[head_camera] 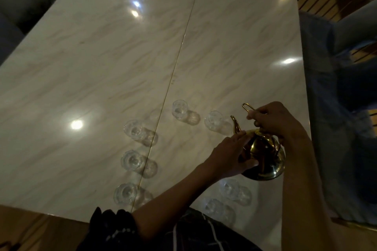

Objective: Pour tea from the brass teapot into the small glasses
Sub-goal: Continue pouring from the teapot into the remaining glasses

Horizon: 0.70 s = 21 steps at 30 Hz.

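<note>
Brass teapot (263, 157) on desk (102, 67); right hand (271, 120) fingers curled round handle to lift; left hand (230, 155) fingers straight, steadying body; glasses (132, 161) arced near spout.

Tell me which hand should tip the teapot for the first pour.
The right hand. It already grips the handle above the teapot, whose spout points toward the nearest glass. The left hand only rests against the pot's side, suited to steadying.
</note>
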Available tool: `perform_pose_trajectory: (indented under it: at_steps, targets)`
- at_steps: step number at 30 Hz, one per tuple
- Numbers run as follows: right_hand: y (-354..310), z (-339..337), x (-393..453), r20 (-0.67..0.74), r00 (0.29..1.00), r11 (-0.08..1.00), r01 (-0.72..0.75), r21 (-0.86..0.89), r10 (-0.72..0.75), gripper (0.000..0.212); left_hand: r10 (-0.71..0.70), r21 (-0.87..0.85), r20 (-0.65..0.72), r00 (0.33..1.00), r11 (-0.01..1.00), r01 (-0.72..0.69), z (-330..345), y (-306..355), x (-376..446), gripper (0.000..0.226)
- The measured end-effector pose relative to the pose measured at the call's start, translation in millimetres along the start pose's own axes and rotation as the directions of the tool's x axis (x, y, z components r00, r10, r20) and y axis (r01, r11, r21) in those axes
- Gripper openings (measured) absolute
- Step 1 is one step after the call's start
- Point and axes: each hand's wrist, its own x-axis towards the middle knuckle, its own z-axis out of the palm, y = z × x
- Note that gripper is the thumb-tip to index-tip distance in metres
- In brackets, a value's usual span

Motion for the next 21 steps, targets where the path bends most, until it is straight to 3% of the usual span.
perform_pose_trajectory:
  at_steps: [21]
  targets:
    - [28.1,26.2,15.4,-0.004,1.000,0.995,0.013,0.098,-0.013,0.023,-0.142,0.060,0.081,0.987,0.989,0.137,10.5,-23.0,3.2,0.078]
